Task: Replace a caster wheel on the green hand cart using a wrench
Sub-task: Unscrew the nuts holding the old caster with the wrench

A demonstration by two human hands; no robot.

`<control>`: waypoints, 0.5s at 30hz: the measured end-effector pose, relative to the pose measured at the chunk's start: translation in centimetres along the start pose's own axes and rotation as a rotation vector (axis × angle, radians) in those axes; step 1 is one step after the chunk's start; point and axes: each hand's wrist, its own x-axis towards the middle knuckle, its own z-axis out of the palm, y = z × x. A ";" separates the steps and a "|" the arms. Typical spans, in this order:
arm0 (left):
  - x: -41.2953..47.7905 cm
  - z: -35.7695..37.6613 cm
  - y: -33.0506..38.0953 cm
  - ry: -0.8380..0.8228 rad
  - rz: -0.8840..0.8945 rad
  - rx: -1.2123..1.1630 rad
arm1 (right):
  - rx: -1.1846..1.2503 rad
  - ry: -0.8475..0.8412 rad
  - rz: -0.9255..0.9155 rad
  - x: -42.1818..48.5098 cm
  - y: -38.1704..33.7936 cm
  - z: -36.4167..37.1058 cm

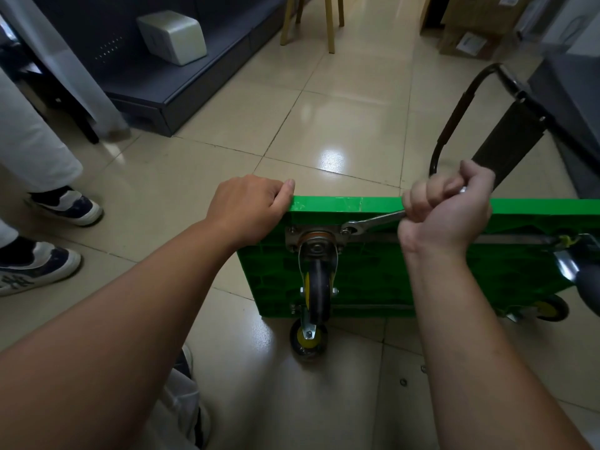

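On cart [373, 277], right hand [448, 209] grips wrench [376, 221].

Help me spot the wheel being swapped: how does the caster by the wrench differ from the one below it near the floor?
The upper caster has the wrench set at a corner of its mounting plate; the lower caster has no tool on it. The upper caster shows its black tread edge-on; the lower caster shows its yellow hub side-on. Both have black tyres and sit on the green cart.
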 end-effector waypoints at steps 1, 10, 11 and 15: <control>0.0 0.0 0.0 0.002 -0.001 0.000 | -0.020 -0.026 -0.024 -0.1 0.1 0.5; -0.2 0.0 0.2 0.000 -0.012 -0.011 | -0.132 -0.245 0.027 0.4 0.5 2.7; -0.2 0.0 0.2 -0.001 -0.016 -0.011 | -0.163 -0.276 0.018 0.2 0.9 2.9; -0.4 -0.1 0.3 0.008 -0.022 -0.007 | -0.233 -0.337 -0.034 -0.7 1.7 3.1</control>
